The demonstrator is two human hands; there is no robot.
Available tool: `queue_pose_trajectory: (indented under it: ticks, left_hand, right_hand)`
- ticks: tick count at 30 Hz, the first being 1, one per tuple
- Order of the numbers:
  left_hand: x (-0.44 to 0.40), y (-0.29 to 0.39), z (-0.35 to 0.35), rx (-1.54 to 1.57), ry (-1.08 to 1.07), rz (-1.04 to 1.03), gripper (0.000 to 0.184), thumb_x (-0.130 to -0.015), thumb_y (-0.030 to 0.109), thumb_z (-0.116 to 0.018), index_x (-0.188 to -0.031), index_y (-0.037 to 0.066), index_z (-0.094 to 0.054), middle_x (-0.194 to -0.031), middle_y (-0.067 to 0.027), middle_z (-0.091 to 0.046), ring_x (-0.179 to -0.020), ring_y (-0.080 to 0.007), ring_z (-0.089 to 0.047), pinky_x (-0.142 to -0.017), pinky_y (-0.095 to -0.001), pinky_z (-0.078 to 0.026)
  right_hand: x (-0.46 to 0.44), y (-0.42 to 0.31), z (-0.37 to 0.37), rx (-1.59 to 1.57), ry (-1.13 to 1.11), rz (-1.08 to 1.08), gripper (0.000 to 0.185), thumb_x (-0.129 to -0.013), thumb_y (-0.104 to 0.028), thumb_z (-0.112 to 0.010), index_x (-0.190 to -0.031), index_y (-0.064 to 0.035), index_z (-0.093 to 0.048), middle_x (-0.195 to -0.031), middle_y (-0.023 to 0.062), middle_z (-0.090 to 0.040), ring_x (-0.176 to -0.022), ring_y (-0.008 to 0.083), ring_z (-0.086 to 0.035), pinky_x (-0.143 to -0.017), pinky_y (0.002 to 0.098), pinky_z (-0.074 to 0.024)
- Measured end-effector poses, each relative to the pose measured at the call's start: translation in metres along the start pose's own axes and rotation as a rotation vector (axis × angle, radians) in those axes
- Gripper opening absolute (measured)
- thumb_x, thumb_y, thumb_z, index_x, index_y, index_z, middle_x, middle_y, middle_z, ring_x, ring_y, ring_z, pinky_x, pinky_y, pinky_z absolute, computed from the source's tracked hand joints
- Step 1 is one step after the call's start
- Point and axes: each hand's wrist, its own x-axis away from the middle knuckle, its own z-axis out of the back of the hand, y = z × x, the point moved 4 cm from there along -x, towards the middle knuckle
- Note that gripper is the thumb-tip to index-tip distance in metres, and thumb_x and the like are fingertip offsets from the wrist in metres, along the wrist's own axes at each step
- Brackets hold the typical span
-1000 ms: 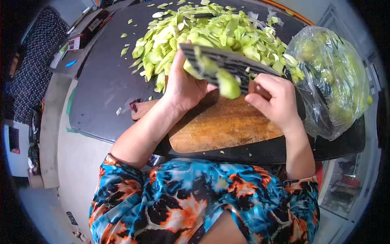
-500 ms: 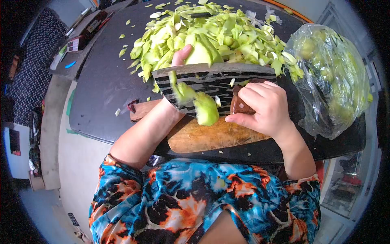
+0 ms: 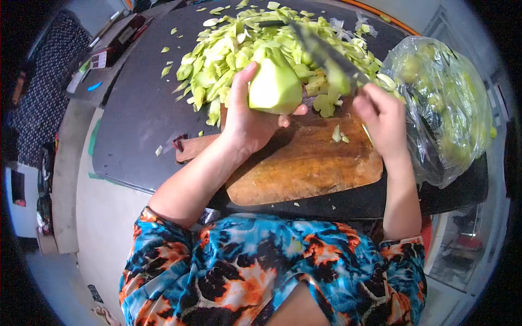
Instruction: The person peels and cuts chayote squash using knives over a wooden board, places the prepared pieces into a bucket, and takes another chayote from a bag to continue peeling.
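Observation:
A pale green peeled vegetable [image 3: 274,84] rests in my left hand [image 3: 249,117], its fingers wrapped round it from below and the side. My right hand [image 3: 383,117] is closed on the handle of a cleaver [image 3: 326,54], whose dark blade is blurred and points up and to the left, over the pile. Green slices [image 3: 337,79] show beside the blade. Under both hands lies a wooden cutting board [image 3: 304,168] with a few small pale bits on it. A large heap of green slices [image 3: 217,65] spreads behind the board.
A clear plastic bag [image 3: 451,108] with green vegetables inside stands at the right of the black table [image 3: 136,119]. Scattered slices lie at the table's far left. The board's handle [image 3: 193,148] points left. Boxes and small items stand on a surface at the upper left.
The cleaver has swung up and right, away from in front of my left hand, so its blade now tilts over the heap. The vegetable in my left hand is now in full view.

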Motion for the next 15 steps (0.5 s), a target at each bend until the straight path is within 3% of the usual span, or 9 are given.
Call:
queue_pose_trajectory:
  ticks: [1, 2, 3, 5, 6, 12, 13, 14, 15]
  left_hand:
    - [-0.001, -0.001, 0.003, -0.010, -0.013, 0.007, 0.065, -0.084, 0.062, -0.044, -0.119, 0.008, -0.052, -0.103, -0.0149, -0.062, -0.085, -0.0319, -0.064, -0.062, -0.0359, -0.053]
    - [-0.004, -0.010, 0.011, 0.122, 0.073, -0.026, 0.069, -0.084, 0.062, -0.045, -0.127, 0.009, -0.049, -0.110, -0.0178, -0.061, -0.096, -0.0339, -0.062, -0.084, -0.0460, -0.051]
    - [0.002, -0.011, 0.008, 0.251, 0.229, -0.035, 0.063, -0.083, 0.060, -0.047, -0.116, 0.008, -0.054, -0.102, -0.0153, -0.063, -0.090, -0.0290, -0.063, -0.067, -0.0380, -0.051]
    - [-0.003, -0.008, 0.001, 0.117, 0.005, 0.138, 0.065, -0.082, 0.059, -0.051, -0.119, 0.005, -0.053, -0.106, -0.0162, -0.062, -0.096, -0.0298, -0.061, -0.083, -0.0422, -0.049]
    - [-0.004, -0.007, -0.003, 0.070, 0.110, 0.056, 0.067, -0.080, 0.057, -0.055, -0.120, 0.003, -0.052, -0.109, -0.0168, -0.062, -0.095, -0.0302, -0.061, -0.088, -0.0412, -0.049]
    - [-0.001, -0.015, 0.010, 0.186, 0.104, -0.113, 0.055, -0.084, 0.051, -0.056, -0.115, 0.006, -0.054, -0.100, -0.0137, -0.063, -0.091, -0.0251, -0.062, -0.077, -0.0410, -0.053]
    - [-0.006, -0.009, 0.011, 0.029, -0.021, -0.057, 0.051, -0.086, 0.051, -0.053, -0.114, 0.008, -0.053, -0.097, -0.0140, -0.063, -0.083, -0.0269, -0.064, -0.062, -0.0375, -0.054]
    - [-0.005, -0.007, 0.007, -0.024, -0.066, -0.072, 0.052, -0.086, 0.051, -0.052, -0.114, 0.007, -0.052, -0.095, -0.0140, -0.063, -0.079, -0.0282, -0.064, -0.057, -0.0355, -0.052]
    - [-0.002, -0.004, -0.002, -0.078, -0.113, -0.087, 0.052, -0.086, 0.051, -0.051, -0.114, 0.006, -0.052, -0.094, -0.0139, -0.063, -0.075, -0.0295, -0.064, -0.051, -0.0335, -0.051]
  right_hand:
    - [0.004, -0.014, -0.001, -0.014, -0.050, 0.075, 0.042, -0.081, -0.044, -0.068, -0.073, -0.0041, -0.058, -0.062, 0.0099, -0.055, -0.055, 0.0228, -0.057, -0.052, 0.0322, -0.0414]
    - [0.008, -0.028, -0.003, -0.013, -0.102, 0.162, 0.041, -0.078, -0.045, -0.069, -0.071, -0.0063, -0.058, -0.062, 0.0084, -0.056, -0.056, 0.0233, -0.058, -0.052, 0.0327, -0.0425]
    - [0.011, -0.038, -0.006, -0.011, -0.151, 0.248, 0.040, -0.076, -0.046, -0.070, -0.069, -0.0085, -0.058, -0.063, 0.0068, -0.056, -0.057, 0.0239, -0.058, -0.052, 0.0332, -0.0435]
    - [0.015, -0.049, -0.012, 0.032, -0.214, 0.370, 0.041, -0.073, -0.049, -0.071, -0.068, -0.0107, -0.057, -0.061, 0.0056, -0.054, -0.057, 0.0262, -0.058, -0.052, 0.0346, -0.0443]
    - [0.016, -0.052, -0.014, 0.079, -0.193, 0.389, 0.043, -0.071, -0.051, -0.071, -0.066, -0.0114, -0.054, -0.060, 0.0051, -0.051, -0.057, 0.0275, -0.057, -0.052, 0.0351, -0.0441]
    - [0.012, -0.039, -0.016, 0.129, -0.158, 0.281, 0.046, -0.076, -0.053, -0.067, -0.067, -0.0101, -0.054, -0.062, 0.0070, -0.055, -0.058, 0.0278, -0.058, -0.051, 0.0367, -0.0441]
    - [0.007, -0.020, -0.015, 0.173, -0.100, 0.133, 0.045, -0.080, -0.053, -0.064, -0.070, -0.0093, -0.058, -0.063, 0.0091, -0.057, -0.059, 0.0294, -0.059, -0.051, 0.0381, -0.0443]
    - [0.000, 0.004, -0.010, 0.232, -0.053, -0.151, 0.046, -0.083, -0.055, -0.059, -0.075, -0.0091, -0.062, -0.063, 0.0117, -0.059, -0.060, 0.0317, -0.060, -0.053, 0.0396, -0.0448]
    - [-0.007, 0.037, -0.001, 0.320, 0.021, -0.266, 0.050, -0.086, -0.057, -0.054, -0.078, -0.0088, -0.065, -0.065, 0.0136, -0.061, -0.063, 0.0340, -0.060, -0.056, 0.0413, -0.0457]
